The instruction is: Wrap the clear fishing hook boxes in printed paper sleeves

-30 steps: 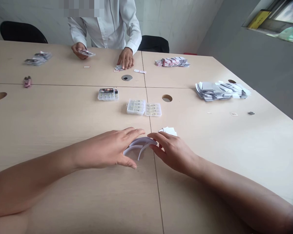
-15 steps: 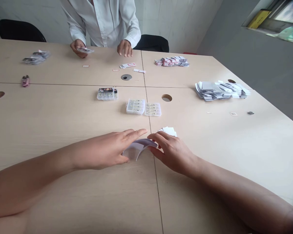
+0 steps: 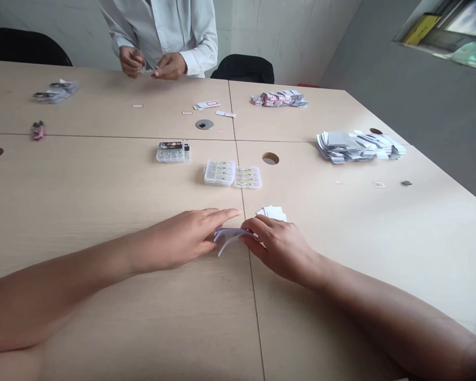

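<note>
My right hand (image 3: 280, 246) pinches the right end of a few thin white paper cards (image 3: 232, 234) between thumb and fingers. The cards bow, and their left ends fan apart, one drooping lower. At that left end is my left hand (image 3: 186, 233), its fingers stretched out and its thumb apart below; whether it touches the cards is hard to tell. Just behind my right hand lies a small pile of white cards (image 3: 273, 212), partly covered by it. Beyond my hands, clear compartment boxes (image 3: 219, 173) with small items inside sit beside another flat clear box (image 3: 248, 178).
A box with a dark label (image 3: 170, 152) stands farther left. A large heap of cards (image 3: 357, 147) lies right, and red-edged cards (image 3: 280, 99) lie at the back. Across the table (image 3: 103, 317), a person in a white shirt (image 3: 166, 32) holds a small clear item. The tabletop has a round hole (image 3: 270, 158).
My left hand has shifted slightly right, and the cards' left ends have drawn in and separated. Opposite, the person's hands have come together around a small item.
</note>
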A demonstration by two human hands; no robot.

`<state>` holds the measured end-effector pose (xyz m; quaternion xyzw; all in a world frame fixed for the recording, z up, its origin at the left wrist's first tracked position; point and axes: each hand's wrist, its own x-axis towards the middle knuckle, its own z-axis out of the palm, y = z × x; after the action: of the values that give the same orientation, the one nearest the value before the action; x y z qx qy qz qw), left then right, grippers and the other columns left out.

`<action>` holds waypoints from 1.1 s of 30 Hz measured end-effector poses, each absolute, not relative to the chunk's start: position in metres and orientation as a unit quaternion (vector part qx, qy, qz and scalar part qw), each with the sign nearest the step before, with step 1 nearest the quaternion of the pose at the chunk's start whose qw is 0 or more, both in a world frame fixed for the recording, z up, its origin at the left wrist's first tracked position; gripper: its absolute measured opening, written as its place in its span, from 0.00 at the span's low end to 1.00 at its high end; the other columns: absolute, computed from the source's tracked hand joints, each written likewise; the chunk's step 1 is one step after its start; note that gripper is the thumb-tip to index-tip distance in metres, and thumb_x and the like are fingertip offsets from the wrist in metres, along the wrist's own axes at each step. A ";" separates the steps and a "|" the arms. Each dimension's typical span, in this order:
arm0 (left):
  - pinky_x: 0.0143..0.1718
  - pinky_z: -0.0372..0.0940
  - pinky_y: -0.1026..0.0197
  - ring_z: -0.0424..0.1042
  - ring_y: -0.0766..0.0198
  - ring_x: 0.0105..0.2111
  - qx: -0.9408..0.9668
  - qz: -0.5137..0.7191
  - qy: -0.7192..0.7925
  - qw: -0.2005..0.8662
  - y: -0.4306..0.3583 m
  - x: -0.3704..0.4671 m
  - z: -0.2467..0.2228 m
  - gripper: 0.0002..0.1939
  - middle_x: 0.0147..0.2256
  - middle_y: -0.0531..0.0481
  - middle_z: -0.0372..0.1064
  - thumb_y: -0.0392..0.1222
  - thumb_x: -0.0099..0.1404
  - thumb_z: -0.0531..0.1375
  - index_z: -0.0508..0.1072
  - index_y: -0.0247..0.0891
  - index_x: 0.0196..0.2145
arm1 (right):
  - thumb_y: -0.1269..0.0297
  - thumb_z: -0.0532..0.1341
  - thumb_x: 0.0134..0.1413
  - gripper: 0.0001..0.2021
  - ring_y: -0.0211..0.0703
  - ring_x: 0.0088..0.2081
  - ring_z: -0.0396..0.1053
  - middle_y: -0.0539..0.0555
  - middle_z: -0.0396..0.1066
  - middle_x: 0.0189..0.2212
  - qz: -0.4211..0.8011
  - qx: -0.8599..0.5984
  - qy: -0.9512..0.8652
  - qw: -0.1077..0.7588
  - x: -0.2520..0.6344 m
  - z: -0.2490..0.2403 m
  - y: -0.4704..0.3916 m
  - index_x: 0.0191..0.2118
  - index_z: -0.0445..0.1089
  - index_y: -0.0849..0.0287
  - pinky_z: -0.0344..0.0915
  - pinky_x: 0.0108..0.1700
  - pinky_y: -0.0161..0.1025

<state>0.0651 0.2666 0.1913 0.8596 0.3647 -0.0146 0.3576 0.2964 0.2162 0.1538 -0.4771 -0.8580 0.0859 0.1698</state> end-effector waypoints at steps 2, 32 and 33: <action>0.53 0.64 0.62 0.70 0.59 0.56 0.860 -0.009 0.362 0.360 0.268 0.066 0.192 0.26 0.60 0.53 0.67 0.38 0.71 0.54 0.63 0.50 0.65 | 0.71 0.61 0.64 0.02 0.39 0.27 0.68 0.53 0.76 0.30 0.082 -0.475 -0.859 0.170 0.296 0.154 0.217 0.38 0.71 0.61 0.51 0.27 0.36; 0.32 0.61 0.58 0.71 0.60 0.33 0.926 0.036 0.299 0.228 0.261 0.071 0.179 0.17 0.39 0.46 0.72 0.32 0.72 0.46 0.75 0.37 0.46 | 0.68 0.56 0.69 0.08 0.42 0.29 0.70 0.57 0.76 0.33 0.123 -0.475 -0.843 0.220 0.302 0.154 0.219 0.40 0.71 0.61 0.59 0.30 0.38; 0.32 0.60 0.58 0.71 0.59 0.33 0.925 0.045 0.302 0.225 0.262 0.071 0.180 0.17 0.40 0.45 0.72 0.33 0.72 0.47 0.75 0.38 0.46 | 0.67 0.55 0.69 0.09 0.42 0.28 0.69 0.57 0.76 0.32 0.126 -0.472 -0.843 0.224 0.302 0.156 0.219 0.39 0.71 0.61 0.58 0.30 0.38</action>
<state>0.0709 0.2618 0.1803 0.9252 0.3024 0.0452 0.2246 0.3024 0.2193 0.1555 -0.4720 -0.8435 0.1255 0.2237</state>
